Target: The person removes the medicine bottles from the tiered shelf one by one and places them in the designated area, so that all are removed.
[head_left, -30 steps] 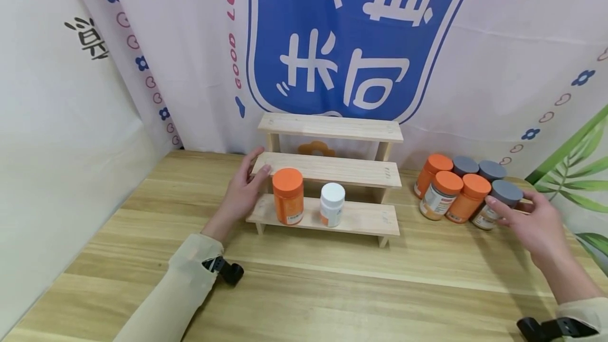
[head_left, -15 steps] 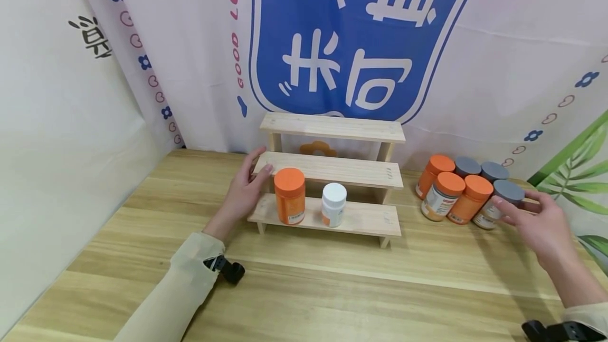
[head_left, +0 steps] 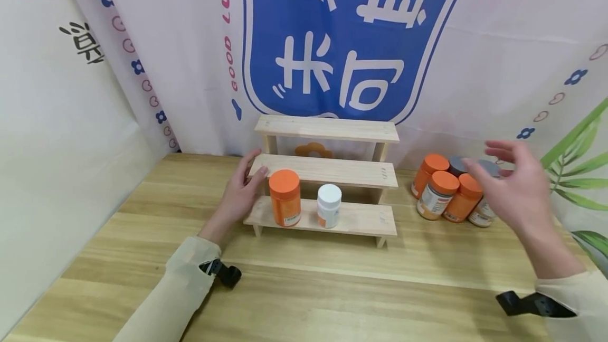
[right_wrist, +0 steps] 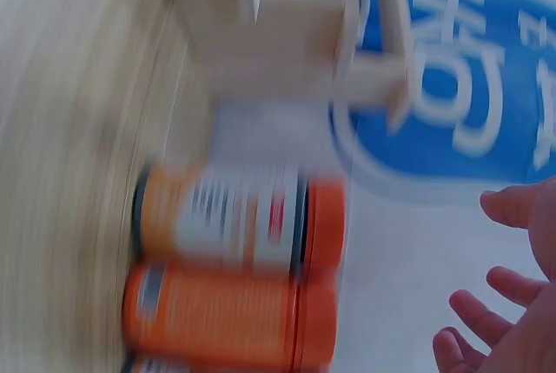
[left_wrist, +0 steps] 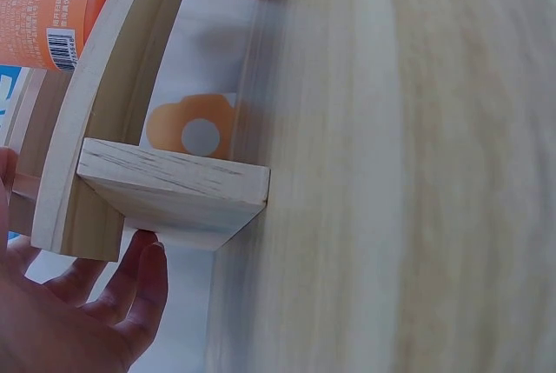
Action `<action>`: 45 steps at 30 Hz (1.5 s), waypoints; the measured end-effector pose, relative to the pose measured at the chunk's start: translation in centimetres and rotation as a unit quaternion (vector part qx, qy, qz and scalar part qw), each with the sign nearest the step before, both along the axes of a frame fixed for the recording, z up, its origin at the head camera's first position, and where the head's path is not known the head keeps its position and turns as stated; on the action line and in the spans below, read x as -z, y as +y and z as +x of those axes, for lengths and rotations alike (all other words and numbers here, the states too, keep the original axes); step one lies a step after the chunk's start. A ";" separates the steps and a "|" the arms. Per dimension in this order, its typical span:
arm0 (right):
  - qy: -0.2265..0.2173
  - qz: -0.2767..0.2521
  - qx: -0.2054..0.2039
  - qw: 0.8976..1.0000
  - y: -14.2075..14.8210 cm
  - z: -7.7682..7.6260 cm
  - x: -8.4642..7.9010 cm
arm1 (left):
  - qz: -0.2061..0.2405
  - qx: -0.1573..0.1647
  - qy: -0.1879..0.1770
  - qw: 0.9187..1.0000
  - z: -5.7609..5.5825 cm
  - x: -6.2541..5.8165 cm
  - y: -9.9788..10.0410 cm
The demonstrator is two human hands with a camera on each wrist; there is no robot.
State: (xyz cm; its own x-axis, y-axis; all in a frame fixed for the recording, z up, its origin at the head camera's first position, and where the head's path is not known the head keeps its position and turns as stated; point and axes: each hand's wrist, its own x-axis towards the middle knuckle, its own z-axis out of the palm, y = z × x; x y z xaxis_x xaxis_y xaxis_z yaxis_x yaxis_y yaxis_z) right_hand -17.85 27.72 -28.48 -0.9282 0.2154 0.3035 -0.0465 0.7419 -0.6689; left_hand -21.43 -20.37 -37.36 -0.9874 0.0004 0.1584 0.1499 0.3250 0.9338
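A three-tier wooden display stand [head_left: 328,169] stands on the table. My left hand [head_left: 241,190] holds its left end, thumb by the middle shelf; in the left wrist view the fingers [left_wrist: 143,290] curl against the side support. An orange bottle [head_left: 286,202] and a smaller white bottle [head_left: 329,207] stand upright on the lowest shelf. At the right, my right hand [head_left: 515,189] hovers over a group of bottles, fingers spread and holding nothing. In that group are orange-capped bottles [head_left: 434,199] and grey-capped bottles [head_left: 457,165]; the hand partly hides the rightmost ones.
A printed cloth [head_left: 199,67] hangs right behind the stand. The wooden table [head_left: 294,289] reaches toward me in front of it. Green leaf prints [head_left: 581,183] show on the right side, and a white wall surface [head_left: 57,146] bounds the left.
My right hand has let go of the front grey-capped bottle and lifted up and slightly left, with nothing in it. The left hand stays at the stand.
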 end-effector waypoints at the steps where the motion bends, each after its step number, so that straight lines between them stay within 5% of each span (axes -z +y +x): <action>1: 0.003 -0.001 -0.021 1.000 -0.9 0.1 -0.2 | 0.000 0.000 -0.001 1.000 0.0 -0.1 0.0; 9: 0.018 -0.062 -0.150 0.987 -7.5 1.3 -0.4 | -0.004 -0.004 -0.009 1.000 0.1 -0.3 0.1; 18: -0.053 -0.118 -0.255 0.958 -13.0 2.0 0.9 | -0.003 -0.007 -0.018 1.000 0.3 0.2 0.0; 35: -0.099 -0.155 -0.311 0.933 -17.7 1.2 3.3 | -0.007 -0.006 -0.016 1.000 0.1 0.4 -0.2; 45: -0.095 -0.148 -0.313 0.933 -18.3 1.2 4.6 | -0.009 -0.010 -0.015 1.000 0.0 0.3 0.0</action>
